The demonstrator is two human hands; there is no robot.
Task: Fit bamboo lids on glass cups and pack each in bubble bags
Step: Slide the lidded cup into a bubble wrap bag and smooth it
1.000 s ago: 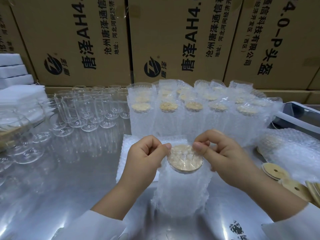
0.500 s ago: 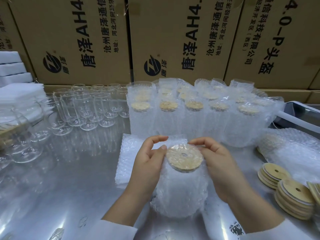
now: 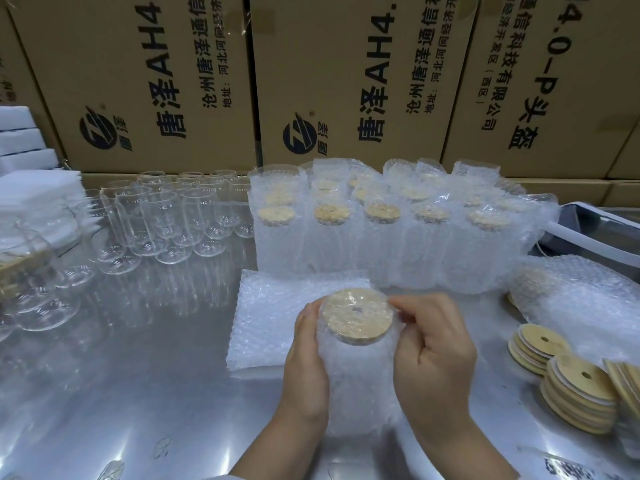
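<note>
My left grip (image 3: pixel 306 362) wraps the left flank of the cup (image 3: pixel 360 386), thumb up along its side, the palm closed against the soft, knobbly film. My right grip (image 3: pixel 433 358) is curled on the opposite flank, its fingertips (image 3: pixel 398 306) pinching the film at the lid's rim. The cup stands upright between them near the middle of the table's front edge, sheathed in a cloudy bubble bag (image 3: pixel 346 420). Its bamboo lid (image 3: pixel 356 315) is a pale, flat disc with a small dark hole at the centre, showing through the film stretched over it.

The table (image 3: pixel 138 393) is brushed metal, shiny and streaked with reflections. Just behind the cup lies a flat, pillowy stack of empty bags (image 3: pixel 273 317). Beyond it, toward the back edge, stand rows of packed cups (image 3: pixel 381 244), each a frosted column with a tan disc on top. Toward the back left, clear bare glasses (image 3: pixel 166 223) cluster, rounded at the base. At the left edge sit white foam sheets (image 3: pixel 31 199), square and matte. By the right edge lean stacks of loose lids (image 3: pixel 578 393), thin and smooth with pale rims, and behind them a bubble-wrapped bundle (image 3: pixel 588 299). Brown cardboard boxes (image 3: pixel 346 81) printed in black form a wall along the back.
</note>
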